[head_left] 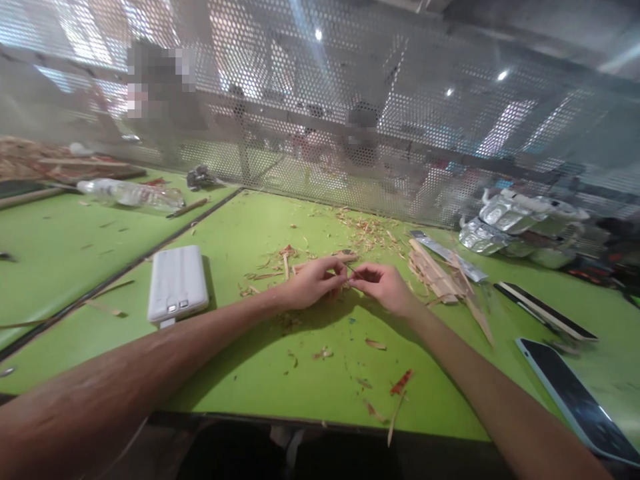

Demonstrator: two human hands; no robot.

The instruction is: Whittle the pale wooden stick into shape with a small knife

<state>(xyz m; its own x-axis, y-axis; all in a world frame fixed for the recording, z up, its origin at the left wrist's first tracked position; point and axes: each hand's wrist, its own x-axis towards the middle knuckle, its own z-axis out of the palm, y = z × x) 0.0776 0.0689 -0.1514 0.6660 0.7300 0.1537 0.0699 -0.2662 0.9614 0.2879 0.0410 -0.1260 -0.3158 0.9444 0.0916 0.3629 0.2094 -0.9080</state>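
My left hand (320, 281) and my right hand (383, 287) meet above the middle of the green table (320, 373), fingertips close together. Both pinch a thin dark sliver (354, 272), mostly hidden by the fingers; its exact kind is too small to make out. Wood shavings (370, 230) lie scattered behind the hands. To the left of my left hand are more curls and a small stick (287, 263). A pile of flat wooden strips (435, 270) rests just beyond my right hand.
A white power bank (179, 283) sits left, near my left forearm. Rightward lie a phone (575, 400), a dark flat bar (547, 310) and foil-like silver packs (515, 220). A plastic bottle (130, 193) lies at the back left. A perforated metal screen (320, 120) bounds the far edge.
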